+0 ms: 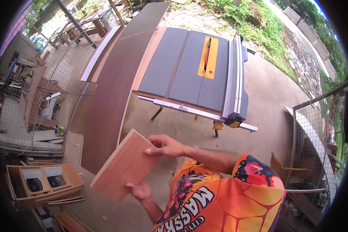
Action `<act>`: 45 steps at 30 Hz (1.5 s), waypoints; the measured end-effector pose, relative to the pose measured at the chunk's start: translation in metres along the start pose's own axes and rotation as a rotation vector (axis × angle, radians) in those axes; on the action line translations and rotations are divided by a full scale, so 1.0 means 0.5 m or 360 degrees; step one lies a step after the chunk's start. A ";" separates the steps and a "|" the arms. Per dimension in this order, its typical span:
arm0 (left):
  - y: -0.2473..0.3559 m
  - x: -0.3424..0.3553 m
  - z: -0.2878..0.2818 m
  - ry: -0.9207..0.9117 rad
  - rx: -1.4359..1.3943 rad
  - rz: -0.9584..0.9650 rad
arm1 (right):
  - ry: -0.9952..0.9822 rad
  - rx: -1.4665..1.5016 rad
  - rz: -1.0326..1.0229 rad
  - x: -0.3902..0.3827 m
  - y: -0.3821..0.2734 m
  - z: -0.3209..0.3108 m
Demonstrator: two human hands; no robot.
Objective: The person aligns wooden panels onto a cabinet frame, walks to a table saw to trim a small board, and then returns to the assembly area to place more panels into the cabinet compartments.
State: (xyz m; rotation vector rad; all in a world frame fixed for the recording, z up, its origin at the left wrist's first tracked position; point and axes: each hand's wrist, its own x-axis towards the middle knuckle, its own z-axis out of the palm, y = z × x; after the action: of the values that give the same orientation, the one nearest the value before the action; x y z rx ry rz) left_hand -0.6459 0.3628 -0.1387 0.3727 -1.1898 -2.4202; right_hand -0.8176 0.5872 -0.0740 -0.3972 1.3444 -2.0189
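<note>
I hold a rectangular reddish-brown wooden board (123, 164) with both hands, tilted, its pale cut edge showing at the top. My right hand (166, 146) grips its upper right edge, thumb on the broad face and some fingers behind. Along the lower right edge is my left hand (140, 190), its thumb on the face and the other fingers partly hidden under the board. Beyond the hands stands a table saw (158, 65) with a dark grey top. Its blade (207, 54) rises through a yellow insert plate (212, 71).
A long dark brown panel (108, 100) lies left of the saw. Along the saw's right side runs a metal fence (236, 77). At lower left sits a wooden cabinet with two round black parts (71, 179). Wire mesh panels (311, 123) stand at the right.
</note>
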 end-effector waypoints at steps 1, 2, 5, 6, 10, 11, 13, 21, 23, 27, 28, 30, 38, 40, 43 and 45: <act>0.005 0.026 0.005 0.0001 0.0078 -0.0001 | 0.0028 -0.0062 0.0015 0.023 -0.005 -0.016; 0.008 0.053 0.011 -0.0002 0.0095 -0.0029 | 0.0073 -0.0141 0.0063 0.043 -0.010 -0.028; 0.008 0.119 0.015 0.0007 0.0206 -0.0071 | 0.0105 -0.0300 -0.0024 0.093 -0.015 -0.061; 0.011 0.133 0.014 0.0018 0.0234 -0.0079 | 0.0146 -0.0301 0.0002 0.109 -0.017 -0.068; -0.001 0.190 0.007 0.0048 0.0276 -0.0119 | 0.0156 -0.0435 0.0027 0.165 -0.021 -0.096; -0.001 0.203 0.007 0.0044 0.0278 -0.0125 | 0.0170 -0.0554 0.0093 0.176 -0.020 -0.099; 0.004 0.225 0.008 0.0039 0.0318 -0.0143 | 0.0207 -0.0652 0.0046 0.190 -0.014 -0.107; 0.056 0.304 0.001 -0.0036 0.0254 -0.0318 | 0.2182 -0.1766 0.0093 0.159 -0.021 -0.391; 0.067 0.315 -0.016 -0.0067 0.0271 -0.0355 | 0.2545 -0.1989 0.0301 0.125 -0.042 -0.500; 0.066 0.335 -0.050 0.0016 0.0335 -0.0349 | 0.2609 -0.2225 0.0625 0.095 -0.076 -0.627; 0.063 0.339 -0.054 0.0060 0.0361 -0.0358 | 0.2611 -0.2229 0.0618 0.096 -0.084 -0.645; 0.056 0.343 -0.054 0.0046 0.0327 -0.0357 | 0.2341 -0.2322 0.0801 0.104 -0.098 -0.674; 0.035 0.323 -0.010 0.0113 0.0176 -0.0252 | 0.1990 -0.2670 0.0782 0.111 -0.128 -0.698; 0.037 0.322 -0.012 0.0118 0.0158 -0.0278 | 0.1976 -0.2758 0.0677 0.133 -0.187 -0.635; 0.052 0.327 -0.023 0.0121 0.0136 -0.0240 | 0.1966 -0.2861 0.0474 0.151 -0.346 -0.474; 0.069 0.336 -0.029 0.0105 0.0098 -0.0213 | 0.1995 -0.3176 0.0041 0.133 -0.463 -0.355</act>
State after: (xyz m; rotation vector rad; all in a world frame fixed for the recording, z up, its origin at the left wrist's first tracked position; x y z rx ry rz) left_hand -0.7786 0.2540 -0.1292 0.5631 -1.2493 -2.4670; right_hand -1.0532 0.7223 0.0520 0.2421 3.6081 0.1327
